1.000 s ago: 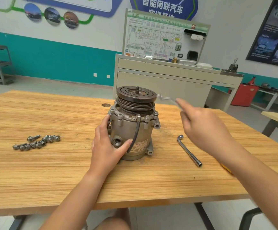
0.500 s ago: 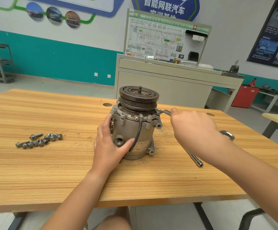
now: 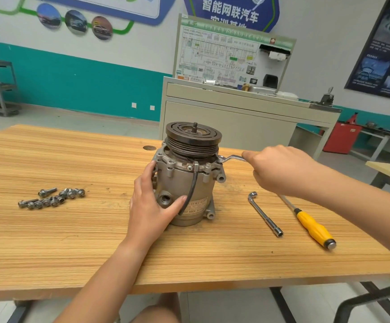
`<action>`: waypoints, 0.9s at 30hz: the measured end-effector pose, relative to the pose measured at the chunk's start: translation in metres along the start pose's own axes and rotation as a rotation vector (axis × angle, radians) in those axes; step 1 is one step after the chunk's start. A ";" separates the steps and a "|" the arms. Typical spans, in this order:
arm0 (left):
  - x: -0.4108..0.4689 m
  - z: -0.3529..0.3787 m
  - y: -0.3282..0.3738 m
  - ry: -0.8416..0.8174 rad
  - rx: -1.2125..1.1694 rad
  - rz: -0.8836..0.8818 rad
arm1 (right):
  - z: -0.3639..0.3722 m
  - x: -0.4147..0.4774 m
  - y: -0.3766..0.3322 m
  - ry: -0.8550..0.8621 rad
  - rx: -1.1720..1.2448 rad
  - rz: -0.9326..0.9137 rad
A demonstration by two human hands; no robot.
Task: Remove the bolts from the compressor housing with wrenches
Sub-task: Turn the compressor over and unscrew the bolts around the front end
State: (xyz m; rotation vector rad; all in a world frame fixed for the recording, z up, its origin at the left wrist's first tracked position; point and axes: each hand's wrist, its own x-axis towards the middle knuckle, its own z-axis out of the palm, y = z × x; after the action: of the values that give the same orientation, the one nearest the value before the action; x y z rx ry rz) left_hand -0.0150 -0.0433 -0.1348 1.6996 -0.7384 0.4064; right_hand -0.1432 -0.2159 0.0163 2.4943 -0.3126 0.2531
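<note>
While the grey cast-metal compressor housing (image 3: 184, 190) stands upright near the middle of the wooden bench (image 3: 73, 241), its dark grooved pulley (image 3: 193, 138) on top, the head of a slim silver flat wrench (image 3: 232, 158) sits at the right rim of the upper flange, presumably on a bolt that the head itself hides. The wrench's long axis runs almost level from that rim out to the right, so the bolt lies to the left of the right hand (image 3: 282, 171), at the far end of the shaft. That hand's fingers (image 3: 247, 156) are curled tight round the shaft, and it is much the nearer hand to the bolt. On the opposite side the left hand (image 3: 149, 206) wraps the housing, thumb across the front and the other fingers round the left wall, which looks like bracing against the turn. Any pull would have to sweep level round the upright bolt, with the pulley close above the head. Other small bolt heads (image 3: 170, 162) show on the flange. Just right of the housing lie a chrome L-shaped socket wrench (image 3: 265, 214) and a yellow-handled screwdriver (image 3: 315, 229), and well to the left is a loose pile of removed steel bolts (image 3: 52, 198).
</note>
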 end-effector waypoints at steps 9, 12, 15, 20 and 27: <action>0.000 -0.001 -0.002 0.003 0.040 0.032 | 0.053 0.057 0.003 0.577 0.223 -0.121; 0.000 -0.001 -0.003 0.006 0.040 0.039 | 0.055 0.069 -0.016 0.671 0.369 -0.145; 0.000 -0.001 -0.004 0.004 0.036 0.054 | 0.058 0.069 -0.013 0.551 0.471 -0.026; 0.001 0.000 -0.008 0.020 0.034 0.073 | 0.057 0.029 0.006 0.602 0.895 0.375; 0.004 0.001 -0.012 0.018 0.045 0.053 | 0.039 -0.032 -0.003 0.280 0.429 0.173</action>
State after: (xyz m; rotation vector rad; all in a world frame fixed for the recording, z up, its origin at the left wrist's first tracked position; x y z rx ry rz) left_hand -0.0046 -0.0440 -0.1415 1.7194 -0.7679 0.4783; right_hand -0.1691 -0.2317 -0.0244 2.8003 -0.3900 0.8071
